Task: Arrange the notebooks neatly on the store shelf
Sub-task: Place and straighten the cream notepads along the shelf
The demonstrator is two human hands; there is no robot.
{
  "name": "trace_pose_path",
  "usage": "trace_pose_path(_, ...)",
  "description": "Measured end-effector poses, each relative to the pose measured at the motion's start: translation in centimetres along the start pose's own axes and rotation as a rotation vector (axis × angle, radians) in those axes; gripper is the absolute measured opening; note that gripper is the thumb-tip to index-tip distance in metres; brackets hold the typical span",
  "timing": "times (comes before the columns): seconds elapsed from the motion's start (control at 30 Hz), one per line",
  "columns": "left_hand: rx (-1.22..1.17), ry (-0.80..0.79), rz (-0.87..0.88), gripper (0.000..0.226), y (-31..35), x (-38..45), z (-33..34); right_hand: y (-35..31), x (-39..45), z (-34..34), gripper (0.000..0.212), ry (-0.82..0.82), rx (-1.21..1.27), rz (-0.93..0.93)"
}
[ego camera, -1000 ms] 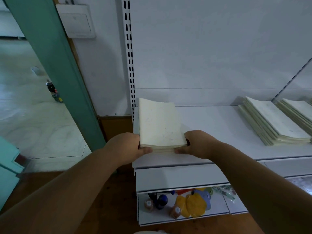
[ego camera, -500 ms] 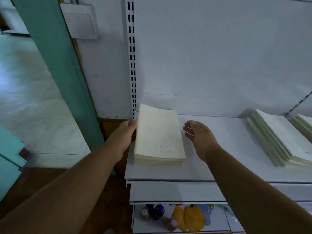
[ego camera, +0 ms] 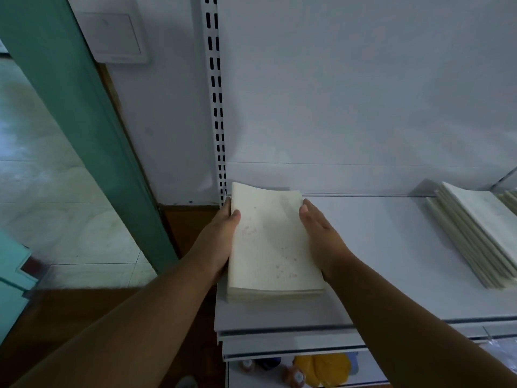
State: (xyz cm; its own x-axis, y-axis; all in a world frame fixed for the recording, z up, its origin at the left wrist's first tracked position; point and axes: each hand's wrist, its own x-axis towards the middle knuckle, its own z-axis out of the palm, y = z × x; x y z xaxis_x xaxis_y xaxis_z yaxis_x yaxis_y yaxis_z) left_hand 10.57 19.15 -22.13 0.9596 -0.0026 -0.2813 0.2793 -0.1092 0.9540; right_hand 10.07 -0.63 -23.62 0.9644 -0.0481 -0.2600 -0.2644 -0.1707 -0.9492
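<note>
So the stack (ego camera: 272,245) of notebooks sat at the far left end of the shelf (ego camera: 391,261), right next to the slotted upright (ego camera: 216,107), long side running front to back. Both hands were on it, one per long edge. The left hand (ego camera: 221,242) lay flat along the left edge with the thumb hooked over the top cover, fingers going down the side, so more of a light hold than a real grab. The right hand (ego camera: 321,242) was spread, fingers straight, palm pressed against the right edge.

Pretty sure the point was squaring: squeeze from both sides and the loose edges line up. The top cover bowed up a bit at the back, so it probably still needed patting down.

Parking it hard left made sense too, since another stack (ego camera: 475,233) sat well apart on the right, fanned out and slanted, with a third pile (ego camera: 510,198) just past it at the frame edge. That left open shelf between for a tidy row. The fanned one looked like the next job, if I had to guess.

Lower shelf had some bottles (ego camera: 296,373) and yellow stuff, unrelated.
</note>
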Motion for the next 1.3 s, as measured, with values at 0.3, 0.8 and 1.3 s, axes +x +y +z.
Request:
trace_pose_path(0.3, -0.037, 0.054, 0.066, 0.040, 2.0, 4.1, -0.3, -2.5, 5.2, -0.1, 0.031, 0.176, 0.109, 0.017)
trace_pose_path(0.8, 0.079, -0.014, 0.102, 0.025, 1.3, 5.8, 0.0, -2.4, 7.4, 0.1, 0.034, 0.090, -0.079, -0.088)
trace_pose_path(1.3, -0.082, -0.048, 0.002, 0.056, -1.2, -2.3, 0.3, 0.6, -4.4, -0.4, 0.062, -0.090, -0.183, 0.021)
